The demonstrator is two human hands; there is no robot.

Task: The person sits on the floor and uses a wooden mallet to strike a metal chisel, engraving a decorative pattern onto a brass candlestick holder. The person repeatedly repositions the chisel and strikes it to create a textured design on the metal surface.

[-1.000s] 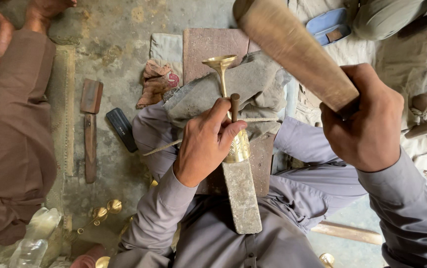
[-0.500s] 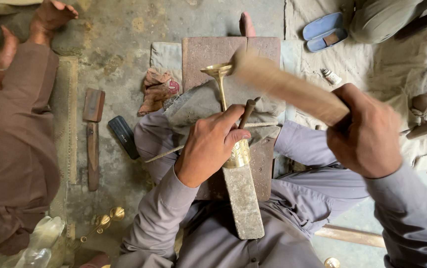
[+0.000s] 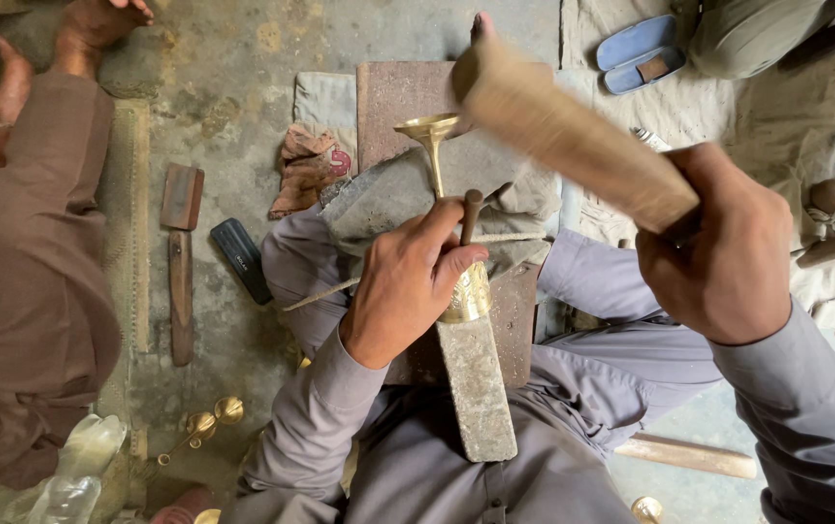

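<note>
Head view, looking straight down: the left hand (image 3: 408, 286) is closed around a shiny brass goblet-shaped piece with a long thin stem (image 3: 442, 189), pinning it against a grey, rough stone-like bar (image 3: 476, 383) that lies across the person's lap. The same hand pinches a short dark metal punch (image 3: 471, 213) upright between thumb and forefinger, its tip on the brass. The flared cup end points away, over a reddish-brown slab (image 3: 398, 97) on the floor.

The right hand (image 3: 723, 257) is clenched tight on a thick pale wooden mallet (image 3: 558, 131), raised and blurred above the punch.

That brass looks thin-walled and smooth: stiff, but likely to dent, and slippery under a loose grip. The sturdier patterned base at the bar seems the sound place to hold; the slender stem looks like the weak spot.

To the left, a dark flat file-like tool (image 3: 240, 257), a crumpled red-and-tan rag (image 3: 306, 170) and more small brass pieces (image 3: 206, 424) lie on the concrete floor (image 3: 233, 58). Another person in brown clothing (image 3: 30, 291) sits at the far left.
</note>
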